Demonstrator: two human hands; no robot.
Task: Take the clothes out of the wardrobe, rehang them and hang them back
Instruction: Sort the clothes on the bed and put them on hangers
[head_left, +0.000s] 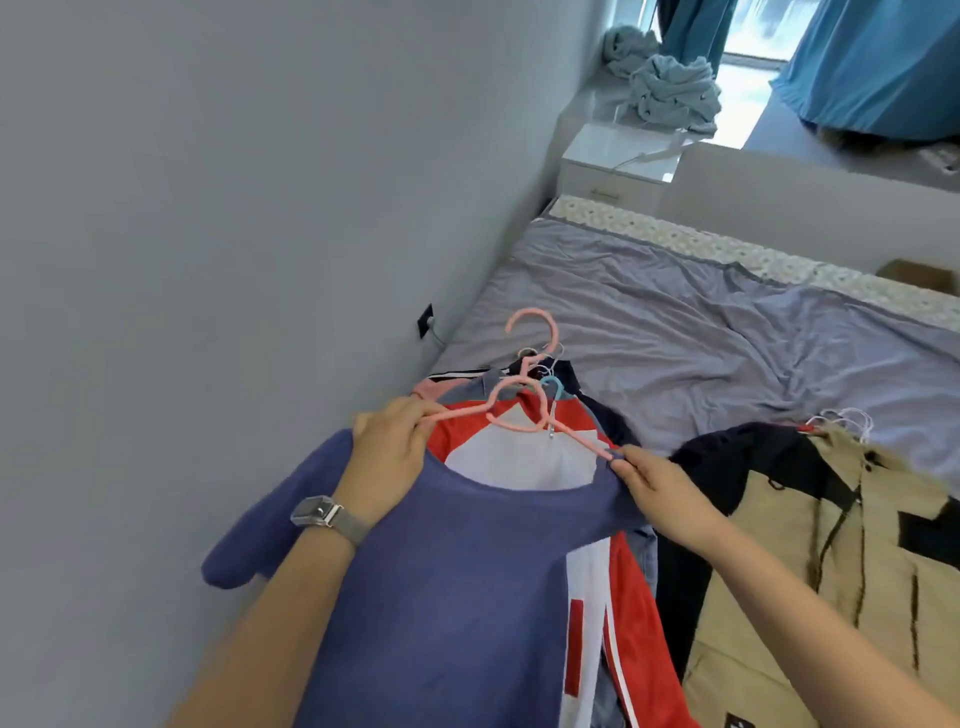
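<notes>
Two hands work over a pile of clothes at the near left of the bed (675, 332). The left hand (387, 454), a watch (317, 512) on its wrist, has its grip closed on the left shoulder of a blue sweater (441, 597) together with the left end of a pink hanger (519, 415). The right hand (657, 491) pinches the sweater's right shoulder where the hanger's right tip enters the neckline. Under the sweater lies a red and white jacket (631, 623), mostly covered. Beyond it, at least three more hanger hooks show: two pink, one light blue (553, 387); the garments they carry are bunched and hard to tell apart. To the right lie a black garment (737, 462) and a tan jacket (841, 597), cut off by the frame edge, with thin white wire hangers (847, 418) at their far end, too tangled to count. A white nightstand (618, 161) stands far back.
</notes>
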